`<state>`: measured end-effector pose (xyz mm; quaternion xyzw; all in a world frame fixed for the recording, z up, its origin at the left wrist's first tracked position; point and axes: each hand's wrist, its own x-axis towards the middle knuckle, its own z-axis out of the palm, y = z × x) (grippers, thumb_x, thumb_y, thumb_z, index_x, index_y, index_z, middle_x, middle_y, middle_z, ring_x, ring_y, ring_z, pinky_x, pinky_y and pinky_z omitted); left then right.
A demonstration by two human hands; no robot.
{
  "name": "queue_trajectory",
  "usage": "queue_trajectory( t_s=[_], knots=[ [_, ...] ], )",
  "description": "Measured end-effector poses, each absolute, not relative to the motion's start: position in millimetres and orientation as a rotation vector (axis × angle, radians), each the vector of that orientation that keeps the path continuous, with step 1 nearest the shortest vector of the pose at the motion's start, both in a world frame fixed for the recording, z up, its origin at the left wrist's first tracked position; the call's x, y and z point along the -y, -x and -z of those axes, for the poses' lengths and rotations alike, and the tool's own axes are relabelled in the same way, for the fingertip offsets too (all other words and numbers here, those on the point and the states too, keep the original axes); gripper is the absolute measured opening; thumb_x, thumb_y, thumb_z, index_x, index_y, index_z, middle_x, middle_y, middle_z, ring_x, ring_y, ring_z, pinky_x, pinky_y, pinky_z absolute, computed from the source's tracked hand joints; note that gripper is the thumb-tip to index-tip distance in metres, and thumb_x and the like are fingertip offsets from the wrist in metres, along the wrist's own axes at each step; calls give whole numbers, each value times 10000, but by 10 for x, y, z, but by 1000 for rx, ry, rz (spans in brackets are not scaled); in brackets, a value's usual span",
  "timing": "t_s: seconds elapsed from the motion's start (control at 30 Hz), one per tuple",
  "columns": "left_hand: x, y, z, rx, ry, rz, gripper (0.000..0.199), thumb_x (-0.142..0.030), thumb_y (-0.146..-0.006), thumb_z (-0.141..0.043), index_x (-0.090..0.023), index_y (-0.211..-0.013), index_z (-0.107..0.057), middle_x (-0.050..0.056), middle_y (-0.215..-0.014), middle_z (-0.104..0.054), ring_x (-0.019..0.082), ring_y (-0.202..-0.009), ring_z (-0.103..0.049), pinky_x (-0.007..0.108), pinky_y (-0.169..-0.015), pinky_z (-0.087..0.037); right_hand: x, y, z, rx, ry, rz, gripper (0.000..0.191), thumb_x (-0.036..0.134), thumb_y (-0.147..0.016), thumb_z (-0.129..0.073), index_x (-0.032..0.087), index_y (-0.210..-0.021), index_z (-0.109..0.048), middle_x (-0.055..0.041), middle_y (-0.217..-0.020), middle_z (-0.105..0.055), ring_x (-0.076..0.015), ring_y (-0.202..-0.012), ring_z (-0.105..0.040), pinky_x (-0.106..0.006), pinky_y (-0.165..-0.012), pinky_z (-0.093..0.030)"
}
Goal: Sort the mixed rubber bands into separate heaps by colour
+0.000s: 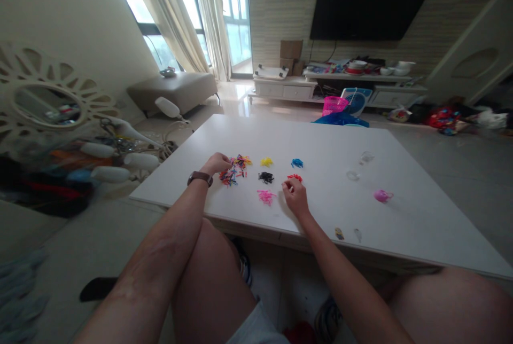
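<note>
My left hand, with a watch on its wrist, is at the left edge of a mixed pile of small coloured bands, which look like rubber bands. Its fingertips are pinched together; anything between them is too small to make out. My right hand is just in front of a red pile of bands and partly covers it. Its fingers are curled closed, and what they hold, if anything, is hidden. Between the hands lie yellow bands, black bands and pink bands. Blue bands lie behind the red ones.
On the white table, to the right, are a pink round container, a clear ring-shaped piece and another clear piece. Near the front edge lie a small yellow-and-dark item and a pale one. A pink basket stands beyond the table.
</note>
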<state>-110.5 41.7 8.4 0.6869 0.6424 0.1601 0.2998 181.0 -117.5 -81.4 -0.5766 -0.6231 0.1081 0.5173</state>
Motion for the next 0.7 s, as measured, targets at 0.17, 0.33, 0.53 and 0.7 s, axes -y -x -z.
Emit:
queue_trajectory(
  t_s=[0.17,0.33,0.53,0.7],
  knots=[
    [-439,1124,-64,-1694,-1839,-412,104,-205,-563,-711,-135,-641,-708,11,-548,-618,135,-568,-528,233,-528,-380,1176,-1812,815,1509,1386,-254,153,225,-895,-529,218,-750,-575,-23,-765,-609,-187,-714,-529,-324,-676,-413],
    [-457,1118,-34,-1692,-1796,-404,71,-184,-574,-695,-143,-620,-660,6,-532,-598,127,-541,-520,229,-508,-371,1174,-1814,828,1511,1390,-258,153,230,-892,-531,219,-746,-576,-23,-755,-609,-189,-709,-528,-326,-672,-412],
    [-465,1104,-22,-1699,-1751,-428,54,-148,-602,-664,-156,-609,-611,17,-543,-619,134,-551,-562,217,-510,-390,1178,-1811,821,1503,1393,-274,148,227,-883,-535,222,-739,-570,-22,-745,-608,-191,-710,-537,-326,-670,-413],
    [-479,1092,-15,-1709,-1641,-438,106,-137,-599,-683,-163,-636,-587,23,-565,-635,148,-588,-617,210,-541,-433,1181,-1809,809,1511,1395,-268,147,219,-877,-536,223,-735,-572,-20,-741,-610,-189,-703,-535,-324,-668,-413]
  ],
)
